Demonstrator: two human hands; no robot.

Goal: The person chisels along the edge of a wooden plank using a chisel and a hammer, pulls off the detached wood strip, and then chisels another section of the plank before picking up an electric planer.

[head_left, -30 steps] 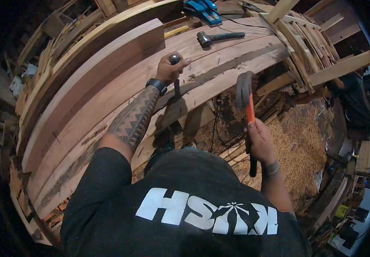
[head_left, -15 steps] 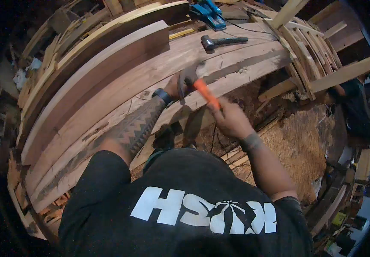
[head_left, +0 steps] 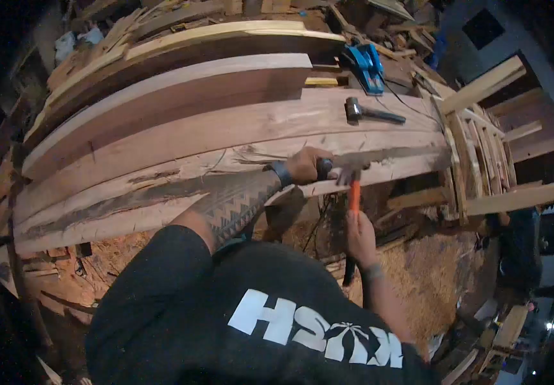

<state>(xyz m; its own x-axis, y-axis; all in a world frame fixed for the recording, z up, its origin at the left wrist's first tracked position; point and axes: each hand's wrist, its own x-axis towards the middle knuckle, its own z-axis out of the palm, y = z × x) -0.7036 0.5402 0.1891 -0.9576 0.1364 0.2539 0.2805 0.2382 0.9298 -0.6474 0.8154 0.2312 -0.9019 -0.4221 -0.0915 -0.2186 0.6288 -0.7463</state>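
Observation:
My right hand (head_left: 360, 237) is closed around the orange handle of a hammer (head_left: 354, 196), with the black handle end hanging below my fist. The hammer head is blurred over the near edge of the wooden planks (head_left: 181, 144). Just to its left, my left hand (head_left: 304, 165) is closed at the planks' edge, a watch on that wrist. A dark, rounded piece (head_left: 324, 167) shows at its fingers; I cannot make out what it is. A dark mallet (head_left: 373, 113) lies on the planks beyond both hands.
A blue power tool (head_left: 365, 67) with a cable sits at the back. Long boards (head_left: 187, 90) stand on edge at the far side. A slatted wooden frame (head_left: 479, 151) is at the right end. Wood shavings (head_left: 424, 282) cover the ground below.
My view has shifted, so the planks sit lower and further right. The hammer has swung from above my left wrist to the right of my left hand, its handle now more upright.

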